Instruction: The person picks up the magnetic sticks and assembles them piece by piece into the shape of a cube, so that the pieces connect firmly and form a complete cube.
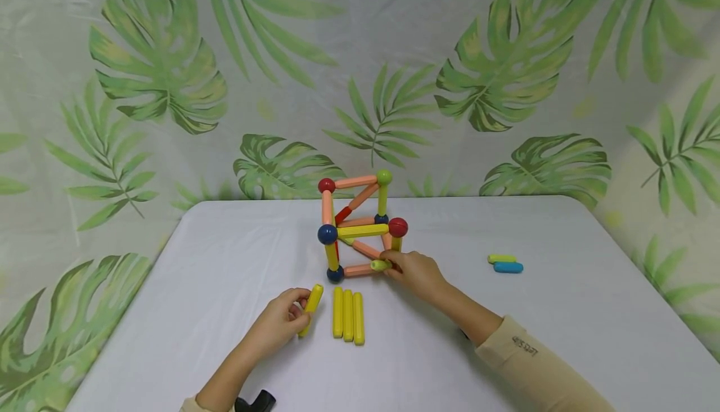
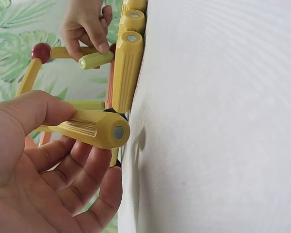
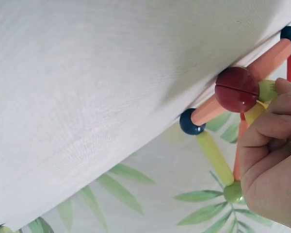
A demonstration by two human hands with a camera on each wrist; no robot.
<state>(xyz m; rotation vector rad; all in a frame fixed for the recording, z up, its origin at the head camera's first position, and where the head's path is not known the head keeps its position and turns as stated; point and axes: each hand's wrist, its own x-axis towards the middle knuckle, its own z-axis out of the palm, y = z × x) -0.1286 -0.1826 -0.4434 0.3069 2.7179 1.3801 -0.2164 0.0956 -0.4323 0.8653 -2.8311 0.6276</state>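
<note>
A left hand [image 1: 281,321] pinches a yellow stick [image 1: 314,302] between thumb and fingers, just above the white cloth [image 1: 185,337], one metal-tipped end facing the wearer's side. Just right of that grip, three more yellow sticks [image 1: 348,315] lie side by side on the cloth, nearer the wearer than a standing frame of sticks and balls [image 1: 362,231]. At the frame's near right side, beneath its upper red ball [image 1: 397,227], the right hand [image 1: 419,274] pinches a short green stick [image 1: 380,266] between thumb and fingers. The right wrist view shows the green stick's inner end apparently meeting a lower red ball [image 3: 236,90] just beside the fingertips; its free end points out toward the wearer. Well to the right of that grip, a loose green stick [image 1: 502,259] and a blue stick [image 1: 509,267] lie together on the cloth. The step in hand looks to be joining the green stick to the lower ball. The next move seems to call for a straight, gentle seating and a careful release, with the left hand's yellow stick ready and the standing frame undisturbed.
</note>
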